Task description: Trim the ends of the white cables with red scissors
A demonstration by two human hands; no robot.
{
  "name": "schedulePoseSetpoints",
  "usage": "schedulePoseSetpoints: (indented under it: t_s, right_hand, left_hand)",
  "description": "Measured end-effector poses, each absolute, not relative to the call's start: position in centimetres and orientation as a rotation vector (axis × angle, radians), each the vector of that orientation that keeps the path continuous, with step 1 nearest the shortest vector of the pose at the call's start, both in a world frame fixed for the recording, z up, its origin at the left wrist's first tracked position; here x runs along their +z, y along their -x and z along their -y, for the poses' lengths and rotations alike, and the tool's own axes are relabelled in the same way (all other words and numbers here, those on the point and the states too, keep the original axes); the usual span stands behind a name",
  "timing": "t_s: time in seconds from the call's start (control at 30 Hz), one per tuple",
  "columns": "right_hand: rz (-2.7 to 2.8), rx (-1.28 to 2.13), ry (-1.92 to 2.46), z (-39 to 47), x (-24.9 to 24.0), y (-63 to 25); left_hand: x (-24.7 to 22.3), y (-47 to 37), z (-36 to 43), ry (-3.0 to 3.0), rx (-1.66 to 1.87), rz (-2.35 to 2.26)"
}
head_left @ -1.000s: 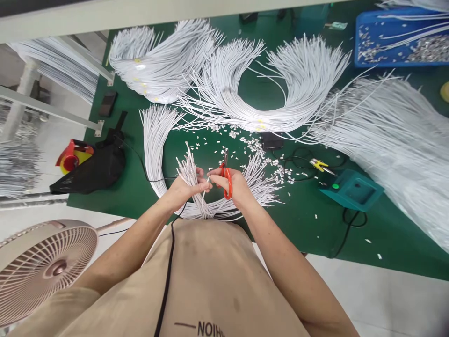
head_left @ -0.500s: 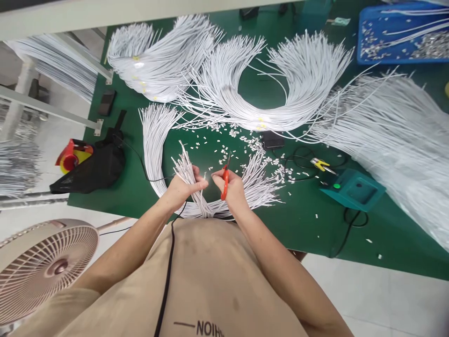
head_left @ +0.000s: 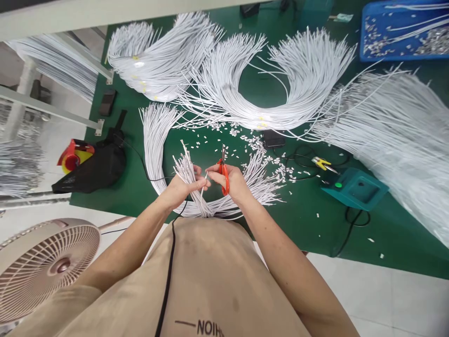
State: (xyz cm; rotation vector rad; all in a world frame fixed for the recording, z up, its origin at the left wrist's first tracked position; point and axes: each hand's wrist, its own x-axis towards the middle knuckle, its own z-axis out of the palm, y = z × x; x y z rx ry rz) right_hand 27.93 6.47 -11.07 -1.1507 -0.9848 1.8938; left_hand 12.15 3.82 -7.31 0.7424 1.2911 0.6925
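Observation:
My left hand (head_left: 189,184) is closed round a bunch of white wires (head_left: 184,166), whose ends fan out above it. One wire stands apart between its thumb and fingers. Close to that wire's tip, my right hand (head_left: 229,180) holds red-handled scissors (head_left: 224,177) with the blades pointing away from me. Its thumb and forefinger are pinched at the wire's tip. The held wires belong to a curved bundle (head_left: 153,145) in front of my body, with its other end fanned out to the right.
Larger white wire bundles (head_left: 261,114) lie behind my hands. Small white pieces (head_left: 252,142) are scattered on the green table (head_left: 291,224). At the right are yellow-handled pliers (head_left: 321,163), a teal device (head_left: 356,188) and a blue tray (head_left: 400,57). A fan (head_left: 52,267) stands left.
My right hand has moved left to the single wire's tip beside my left hand. The scissors have turned a little, their blades now farther left. My left hand has hardly moved.

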Motion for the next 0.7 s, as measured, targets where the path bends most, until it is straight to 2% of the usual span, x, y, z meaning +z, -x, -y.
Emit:
schedulePoseSetpoints:
  t_s: [0.37, 0.5, 0.7]
  right_hand:
    - [0.890, 1.731, 1.424, -4.8, -11.0, -26.3]
    - [0.877, 1.643, 1.457, -5.0, -11.5, -27.2]
    - [1.055, 1.693, 1.380, -5.9, -11.5, -26.5]
  left_hand:
    - [-7.7, -12.3, -3.8, -0.891, 0.781, -1.543]
    - [-8.2, -11.9, -4.0, -0.856, 0.792, -1.586]
    - [-7.7, -12.2, -4.0, -0.869, 0.753, -1.563]
